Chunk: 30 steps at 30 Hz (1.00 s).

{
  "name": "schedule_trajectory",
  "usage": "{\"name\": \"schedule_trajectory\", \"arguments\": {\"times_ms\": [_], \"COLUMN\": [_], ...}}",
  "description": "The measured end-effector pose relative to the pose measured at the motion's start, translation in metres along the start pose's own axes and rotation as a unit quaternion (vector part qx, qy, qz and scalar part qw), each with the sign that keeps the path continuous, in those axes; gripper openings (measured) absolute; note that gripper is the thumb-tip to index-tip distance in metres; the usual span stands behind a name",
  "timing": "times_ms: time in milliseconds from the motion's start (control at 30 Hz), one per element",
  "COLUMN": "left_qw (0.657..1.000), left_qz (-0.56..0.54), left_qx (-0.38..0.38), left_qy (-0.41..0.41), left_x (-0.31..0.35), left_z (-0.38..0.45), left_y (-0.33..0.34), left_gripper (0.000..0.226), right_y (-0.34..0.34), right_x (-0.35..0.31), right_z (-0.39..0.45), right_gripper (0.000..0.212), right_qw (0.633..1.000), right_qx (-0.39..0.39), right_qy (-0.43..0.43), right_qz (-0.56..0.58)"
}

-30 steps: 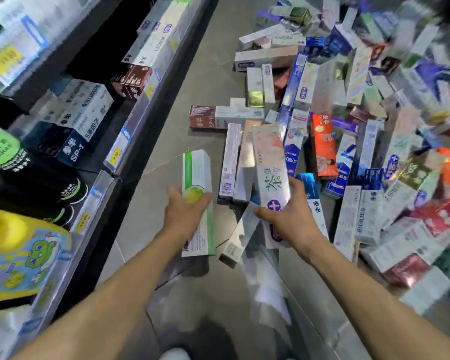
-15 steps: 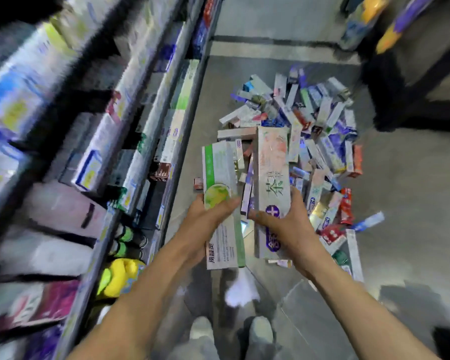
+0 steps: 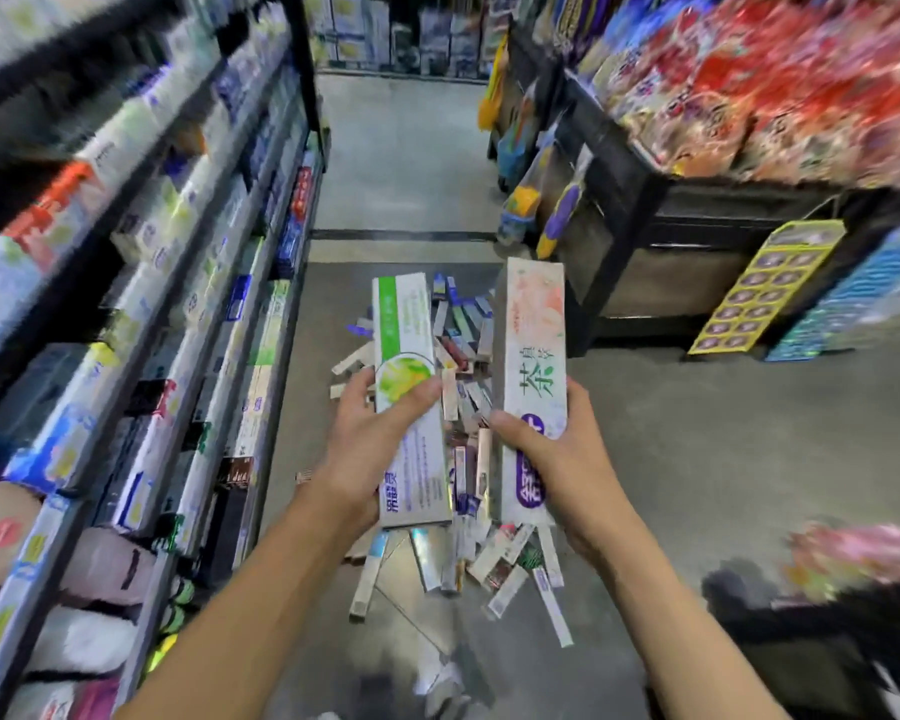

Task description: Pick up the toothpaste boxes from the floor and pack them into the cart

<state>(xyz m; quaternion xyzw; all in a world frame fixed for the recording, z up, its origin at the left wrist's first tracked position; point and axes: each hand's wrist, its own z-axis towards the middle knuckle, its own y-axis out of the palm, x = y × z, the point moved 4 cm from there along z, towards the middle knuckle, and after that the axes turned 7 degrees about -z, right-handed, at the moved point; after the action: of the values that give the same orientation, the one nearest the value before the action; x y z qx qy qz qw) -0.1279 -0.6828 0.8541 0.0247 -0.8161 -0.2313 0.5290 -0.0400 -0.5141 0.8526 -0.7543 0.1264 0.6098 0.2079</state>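
A green box is being gripped lengthwise by the left hand and a white box by the right hand, fingers curled round each, probably for carrying, while the heap of boxes is lying below the fingers and the cart is not being shown.

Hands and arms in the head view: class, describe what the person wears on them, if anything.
Both forearms are bare as far as the frame's lower edge: no sleeves, gloves or watch show. The left hand and the right hand carry no visible rings or markings, though motion blur could hide small details.
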Motion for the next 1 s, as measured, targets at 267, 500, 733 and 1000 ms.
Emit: {"name": "schedule_trajectory", "arguments": {"times_ms": [267,500,733,1000], "left_qw": [0.992,0.948,0.849,0.691], "left_qz": [0.06,0.145,0.181,0.27], "left_qx": [-0.106,-0.284,-0.482,-0.643], "left_qy": [0.035,-0.006,-0.116,-0.189], "left_x": [-0.008,-0.048,-0.112,-0.198], "left_z": [-0.017,-0.048,-0.13,-0.264], "left_y": [0.107,0.201,0.24,0.224], "left_gripper": [0.055,0.078,0.051,0.079], "right_y": [-0.109,-0.163,-0.157,-0.107], "right_x": [-0.02,0.001,0.028,0.069], "right_z": [-0.054,-0.142,-0.284,-0.455], "right_gripper": [0.072,0.068,0.063,0.084], "right_qw": [0.987,0.942,0.832,0.682], "right_qx": [0.149,0.326,0.546,0.711], "right_qy": [-0.023,-0.005,0.062,0.147], "right_qz": [0.053,0.076,0.081,0.081]}}
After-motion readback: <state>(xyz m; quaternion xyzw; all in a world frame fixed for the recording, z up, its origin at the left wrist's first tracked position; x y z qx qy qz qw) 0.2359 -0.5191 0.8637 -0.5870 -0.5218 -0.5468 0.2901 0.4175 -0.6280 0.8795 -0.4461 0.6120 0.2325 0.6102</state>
